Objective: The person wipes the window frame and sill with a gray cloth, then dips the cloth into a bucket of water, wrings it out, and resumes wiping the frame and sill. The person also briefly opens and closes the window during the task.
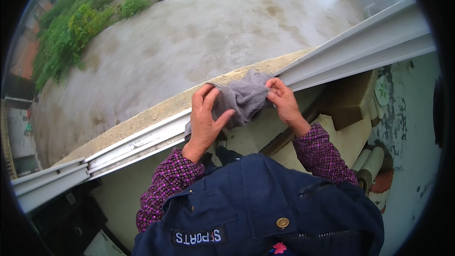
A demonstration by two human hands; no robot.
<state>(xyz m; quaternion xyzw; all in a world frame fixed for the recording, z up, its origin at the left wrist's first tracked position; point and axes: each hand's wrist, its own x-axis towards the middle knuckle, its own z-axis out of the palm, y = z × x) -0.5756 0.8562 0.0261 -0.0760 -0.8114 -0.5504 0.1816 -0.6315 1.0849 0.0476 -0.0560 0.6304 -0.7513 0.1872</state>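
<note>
A crumpled grey cloth (245, 101) is held up between my hands over the white window track (160, 129). My right hand (284, 101) pinches the cloth's right end between thumb and fingers. At its left side, my left hand (208, 117) has curled fingers at the upper edge and its thumb across the front. A bit of the same cloth shows behind the left wrist. The cloth hides part of the track and of the rough outer sill (149, 121).
A white sliding window frame (359, 42) rises at the right. Outside lie a concrete yard (199, 35) and green shrubs (81, 25). Indoors, a brown box-like object (348, 103) and several rolls (369, 163) stand by the peeling wall (416, 131). A black object (71, 217) is at lower left.
</note>
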